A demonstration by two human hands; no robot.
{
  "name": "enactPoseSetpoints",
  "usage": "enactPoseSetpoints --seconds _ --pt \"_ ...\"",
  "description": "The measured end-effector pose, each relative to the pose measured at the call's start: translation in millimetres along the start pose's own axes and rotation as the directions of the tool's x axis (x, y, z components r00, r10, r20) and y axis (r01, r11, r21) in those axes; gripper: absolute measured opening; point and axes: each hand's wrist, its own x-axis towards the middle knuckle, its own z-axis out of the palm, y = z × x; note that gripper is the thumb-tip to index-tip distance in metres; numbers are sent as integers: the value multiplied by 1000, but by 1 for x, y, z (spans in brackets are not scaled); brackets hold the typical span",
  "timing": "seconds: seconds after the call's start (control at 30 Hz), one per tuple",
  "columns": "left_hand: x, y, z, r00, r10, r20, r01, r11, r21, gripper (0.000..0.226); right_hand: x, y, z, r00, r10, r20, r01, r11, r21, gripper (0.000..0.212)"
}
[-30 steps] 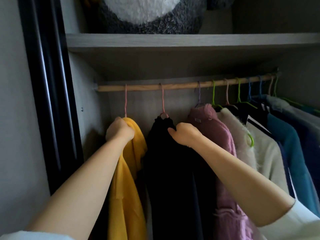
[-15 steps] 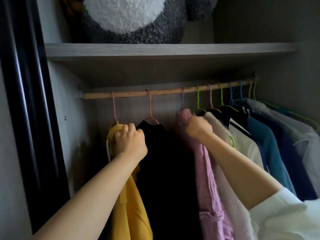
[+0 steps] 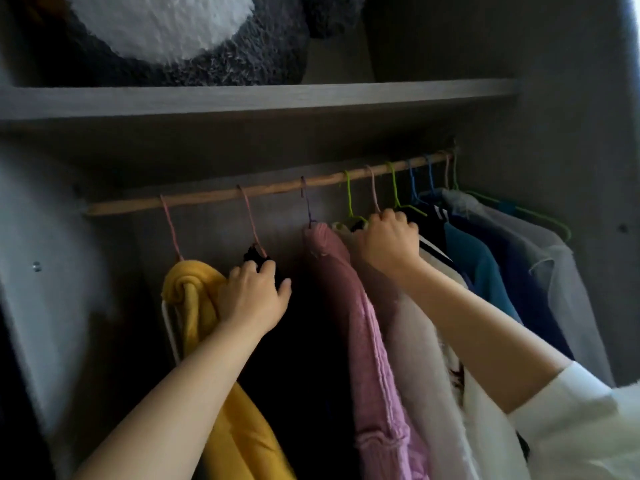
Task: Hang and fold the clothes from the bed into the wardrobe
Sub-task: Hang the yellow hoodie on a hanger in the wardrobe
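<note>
A wooden rail (image 3: 214, 197) runs across the open wardrobe with several clothes on coloured hangers. At the left hang a yellow garment (image 3: 194, 296), then a black garment (image 3: 311, 341), a pink knit sweater (image 3: 363, 334) and a cream fluffy garment (image 3: 415, 341). My left hand (image 3: 254, 296) grips the black garment's shoulder just below its pink hanger. My right hand (image 3: 389, 242) is curled round the top of the cream garment at its hanger. Further right hang a teal garment (image 3: 481, 271), a navy one and a pale sheer one (image 3: 554, 271).
A grey shelf (image 3: 263, 98) sits above the rail and carries a large grey and white plush toy (image 3: 180, 32). The wardrobe's left side wall (image 3: 45, 271) is close to the yellow garment. The right side wall (image 3: 571, 133) bounds the rail's far end.
My left hand shifted right from the yellow garment to the black one. My right hand moved right from the pink sweater to the cream garment. The view tilted closer to the rail.
</note>
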Motion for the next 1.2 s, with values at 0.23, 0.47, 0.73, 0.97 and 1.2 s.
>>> enactPoseSetpoints --seconds 0.23,0.47,0.73,0.97,1.2 --pt "20 16 1 940 176 292 -238 951 195 52 1 2 6 952 112 286 -137 988 69 32" --pt "24 -11 4 947 70 313 -135 972 191 39 -3 -15 12 957 56 285 -99 986 137 34" --pt "13 -25 18 981 2 195 -42 979 201 49 20 36 8 993 109 39 -108 993 -37 43" --pt "14 -32 12 933 -177 313 98 963 251 54 20 41 16 949 189 252 -185 982 -42 27" --pt "4 -45 -7 897 -312 312 243 939 243 46 10 16 23 972 153 178 -155 988 -7 24"
